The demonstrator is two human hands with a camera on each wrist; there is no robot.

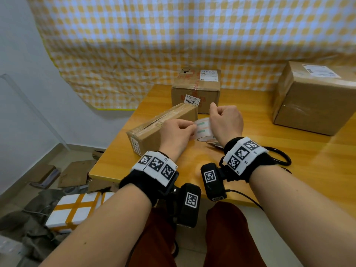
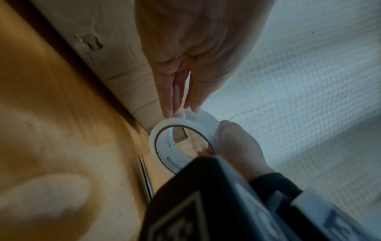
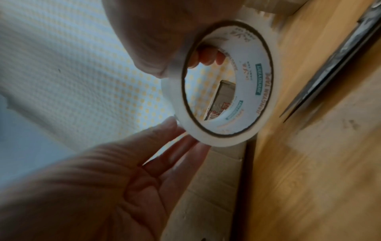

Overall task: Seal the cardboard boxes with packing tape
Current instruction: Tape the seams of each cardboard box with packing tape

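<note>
1. I've got the right hand [image 1: 226, 121] curled around the tape roll [image 1: 203, 130], fingers through its core in the right wrist view; holding it this way lets the roll turn freely as tape comes off.
2. The left hand [image 1: 176, 134] is at the roll's outer edge, fingertips [image 2: 168, 109] pressed together and picking at the wrap; I judge it's hunting for the loose end, though I can't tell whether it has actually caught any tape yet.
3. The roll is held above the table [image 1: 250, 170], just beside the near end of the long box [image 1: 163, 125]; that box lies at an angle with its top seam showing a dark gap, so I read it as the one awaiting tape.
4. Keeping the roll this near the box makes sense; once the end lifts, it only has to travel a short way to the seam.
5. Two more boxes wait: the labelled box [image 1: 195, 87] behind and the big box [image 1: 312, 97] well apart on the right.
6. Scissors [image 1: 277, 156] lie on the table under the right wrist, handy for the cut; the sealing itself looks not yet begun.
</note>
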